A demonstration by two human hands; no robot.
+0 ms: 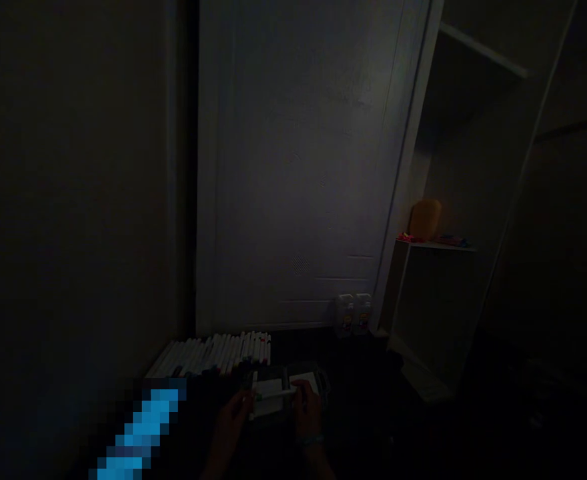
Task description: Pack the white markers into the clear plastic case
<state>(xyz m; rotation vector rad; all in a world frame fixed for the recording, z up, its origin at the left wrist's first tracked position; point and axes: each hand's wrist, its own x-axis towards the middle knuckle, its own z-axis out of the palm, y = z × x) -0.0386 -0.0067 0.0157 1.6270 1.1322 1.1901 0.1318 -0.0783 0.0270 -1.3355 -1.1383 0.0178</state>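
Note:
The room is very dark. Low in the head view my left hand [232, 417] and my right hand [307, 408] are close together. Between them they hold a thin white marker [275, 395], one hand at each end, both with fingers closed. Under the hands lies a pale flat box or case [307, 377]; its contents are too dark to tell. Behind the hands, a row of several white markers [213, 352] lies side by side on the floor.
A pale closed door [298, 167] fills the middle, with dark wall on the left. A white shelf unit [438, 293] stands at right with an orange object [425, 219] on it. Two small bottles [353, 312] stand at the door's base. A blurred-out blue patch [138, 430] sits lower left.

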